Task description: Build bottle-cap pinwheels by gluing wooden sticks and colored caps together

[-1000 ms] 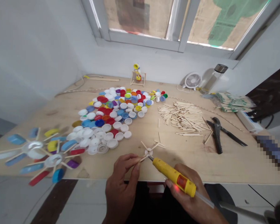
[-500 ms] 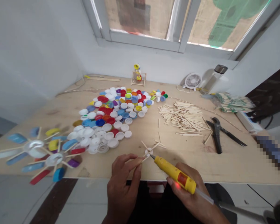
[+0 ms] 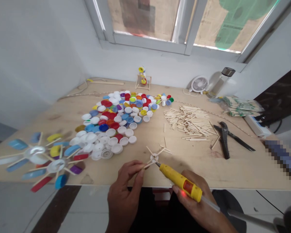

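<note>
My left hand (image 3: 126,187) pinches a wooden craft stick at the end of a small star of sticks, which is joined at a white bottle cap (image 3: 154,158). My right hand (image 3: 194,207) grips a yellow hot glue pen (image 3: 180,183), with a clear glue stick running out of its back. The pen's dark metal tip is right at the cap's edge, and I cannot tell whether they touch. The star rests on or just above the plywood table (image 3: 199,168).
A large pile of coloured bottle caps (image 3: 111,129) lies to the left, beside finished cap-and-stick pinwheels (image 3: 36,152). Loose craft sticks (image 3: 189,123) and black pliers (image 3: 224,140) lie to the right. A small fan (image 3: 199,84) and a glass bottle (image 3: 219,81) stand at the back.
Both hands stay almost where they were, with the pen tip still at the cap. The whole view has shifted slightly as my head moved.
</note>
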`<state>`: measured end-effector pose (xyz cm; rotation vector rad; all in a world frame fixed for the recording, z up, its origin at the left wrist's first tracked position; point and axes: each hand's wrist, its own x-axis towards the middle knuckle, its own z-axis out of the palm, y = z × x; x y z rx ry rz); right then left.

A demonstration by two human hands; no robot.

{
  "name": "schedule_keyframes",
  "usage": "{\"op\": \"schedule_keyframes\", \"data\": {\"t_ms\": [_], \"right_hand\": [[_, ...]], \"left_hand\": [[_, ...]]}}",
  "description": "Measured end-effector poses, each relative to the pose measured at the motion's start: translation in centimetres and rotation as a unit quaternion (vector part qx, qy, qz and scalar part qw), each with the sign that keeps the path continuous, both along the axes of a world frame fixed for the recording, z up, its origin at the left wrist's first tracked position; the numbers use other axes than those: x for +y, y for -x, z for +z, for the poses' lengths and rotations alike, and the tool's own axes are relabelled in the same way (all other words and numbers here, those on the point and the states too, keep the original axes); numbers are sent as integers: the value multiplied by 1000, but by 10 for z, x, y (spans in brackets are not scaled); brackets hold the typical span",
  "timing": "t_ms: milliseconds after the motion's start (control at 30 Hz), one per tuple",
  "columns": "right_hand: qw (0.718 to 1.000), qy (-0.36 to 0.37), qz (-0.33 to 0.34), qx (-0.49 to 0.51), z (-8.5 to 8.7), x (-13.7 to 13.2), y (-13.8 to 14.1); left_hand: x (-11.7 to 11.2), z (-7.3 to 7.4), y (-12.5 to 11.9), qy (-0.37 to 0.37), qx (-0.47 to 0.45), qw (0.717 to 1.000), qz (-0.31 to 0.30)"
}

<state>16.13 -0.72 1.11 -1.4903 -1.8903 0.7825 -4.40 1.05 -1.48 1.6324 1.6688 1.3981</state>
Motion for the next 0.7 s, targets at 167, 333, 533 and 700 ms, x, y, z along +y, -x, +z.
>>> {"op": "schedule_keyframes", "data": {"t_ms": [167,333,533,700], "right_hand": [[1000,-5,-16,2,3,3,-10],[992,-104,-37,-68,-1,13,-55],[936,-245,-61,-244,-17,25,-152],[902,-249,-90,-339,-23,33,-212]], "left_hand": [[-1,0,0,55,-61,996,20],[-2,3,2,134,-105,984,54],[-3,9,-2,203,-168,963,62],[-2,10,-9,225,-255,939,56]]}}
